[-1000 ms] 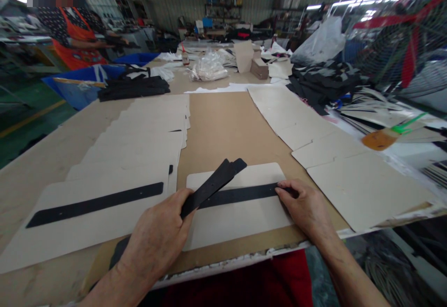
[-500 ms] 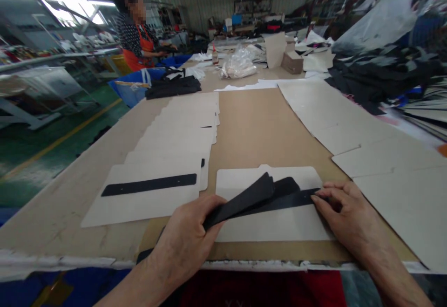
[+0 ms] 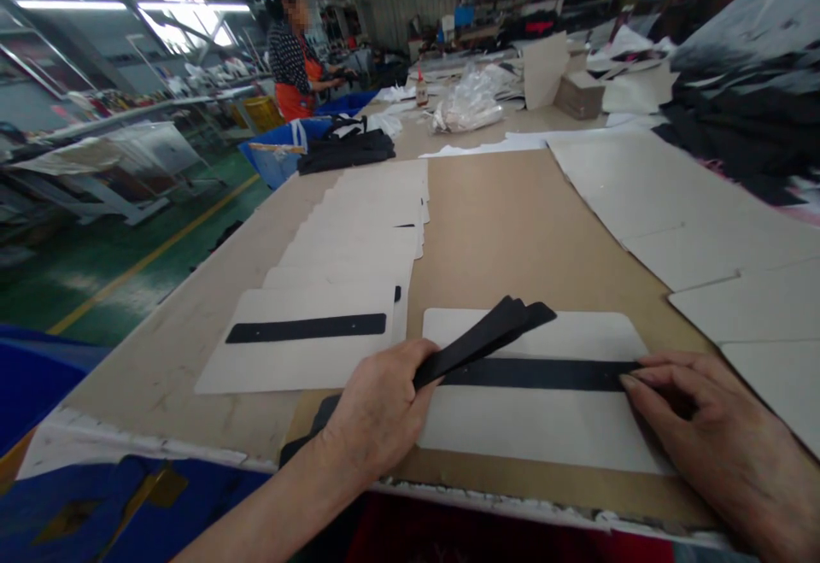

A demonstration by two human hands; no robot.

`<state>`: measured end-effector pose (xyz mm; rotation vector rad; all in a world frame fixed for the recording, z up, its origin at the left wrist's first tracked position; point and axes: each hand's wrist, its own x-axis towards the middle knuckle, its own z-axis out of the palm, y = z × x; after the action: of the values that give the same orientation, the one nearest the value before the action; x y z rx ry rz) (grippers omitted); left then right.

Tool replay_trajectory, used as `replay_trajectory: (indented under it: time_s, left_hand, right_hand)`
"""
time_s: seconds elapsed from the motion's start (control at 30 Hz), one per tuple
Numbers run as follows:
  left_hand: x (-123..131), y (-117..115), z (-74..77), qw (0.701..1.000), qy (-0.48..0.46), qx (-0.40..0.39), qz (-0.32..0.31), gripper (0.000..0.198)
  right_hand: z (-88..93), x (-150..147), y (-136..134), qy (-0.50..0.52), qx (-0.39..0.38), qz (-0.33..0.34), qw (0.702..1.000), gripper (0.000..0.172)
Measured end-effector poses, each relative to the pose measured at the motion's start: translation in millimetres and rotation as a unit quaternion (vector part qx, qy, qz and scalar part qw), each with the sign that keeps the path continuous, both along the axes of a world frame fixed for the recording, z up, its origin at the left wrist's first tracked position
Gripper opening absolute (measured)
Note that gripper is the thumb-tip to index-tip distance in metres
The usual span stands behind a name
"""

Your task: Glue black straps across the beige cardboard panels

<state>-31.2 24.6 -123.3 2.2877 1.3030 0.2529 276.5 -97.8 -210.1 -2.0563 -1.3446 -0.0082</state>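
My left hand (image 3: 384, 401) is closed around a small bundle of black strips (image 3: 480, 341), which fans out above a pale panel (image 3: 531, 426). Flat across that panel lies one black strip (image 3: 544, 373); its left end reaches my left hand. At its right end, my right hand (image 3: 692, 401) pinches the tip between thumb and fingers. To the left, another pale panel (image 3: 288, 371) carries a black strip (image 3: 307, 328) with two small marks. Behind it, several overlapping pale panels (image 3: 359, 221) run away in a row.
Large pale sheets (image 3: 736, 238) overlap on the right of the brown table (image 3: 487, 230). Farther back are a clear plastic bag (image 3: 471, 102), a stack of boards (image 3: 578, 95), black cloth (image 3: 346, 149) and a blue bin (image 3: 275, 161). A person in an orange apron (image 3: 295, 100) stands at the back left.
The view has shifted left and tilted. The black strip now lies straighter across the panel, and the bundle in my left hand is lifted off it more. My right hand still pinches the strip's end.
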Motion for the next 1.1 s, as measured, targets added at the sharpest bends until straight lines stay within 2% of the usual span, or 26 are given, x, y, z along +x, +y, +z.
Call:
replay_trajectory:
  time_s: [0.2,0.87,1.0,1.1]
  left_hand:
    - [8,8,-4.4,0.997,0.073,0.007,-0.003,0.016]
    - [13,11,-4.6,0.996,0.090,0.010,-0.008,0.015]
    - [15,8,-3.4,0.994,0.103,0.030,-0.023,0.024]
    - [17,4,-4.3,0.989,0.131,0.015,-0.065,0.042]
  right_hand:
    - [0.2,-1,-1,0.015,-0.013,-0.014,1.000,0.035]
    - [-0.9,3,-4,-0.011,-0.043,-0.009,0.999,0.036]
    - [-0.9,1,-3,-0.041,-0.027,0.012,0.999,0.033]
    - [3.6,-2,-3,-0.088,-0.018,0.046,0.995,0.028]
